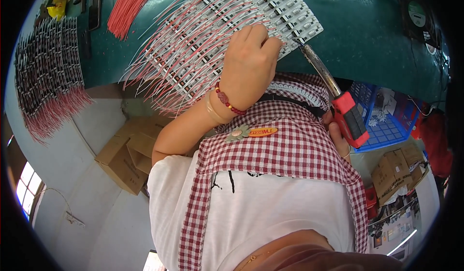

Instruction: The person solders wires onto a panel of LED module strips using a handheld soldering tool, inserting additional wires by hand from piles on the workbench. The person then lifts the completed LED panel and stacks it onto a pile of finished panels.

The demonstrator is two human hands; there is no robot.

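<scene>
My left hand [252, 58] is closed over a panel of small circuit boards [295, 10], its fingertips bent down and hidden. Whatever they pinch cannot be made out. Many thin red and white wires [193, 39] lie across the panel, fanning out past its left edge. My right hand [338, 138], partly covered by the handle, grips a soldering iron [350, 118] with a red and black grip. Its metal shaft slants up and left. The dark tip is at the panel's right edge, close to my left fingertips.
On the green tabletop [377, 58], a bundle of red wires [128, 10] lies at the far left. Wired boards [50, 73] hang over the left edge. A black device [420, 19] sits far right. Blue baskets [386, 121] and cardboard boxes [394, 172] stand below the table.
</scene>
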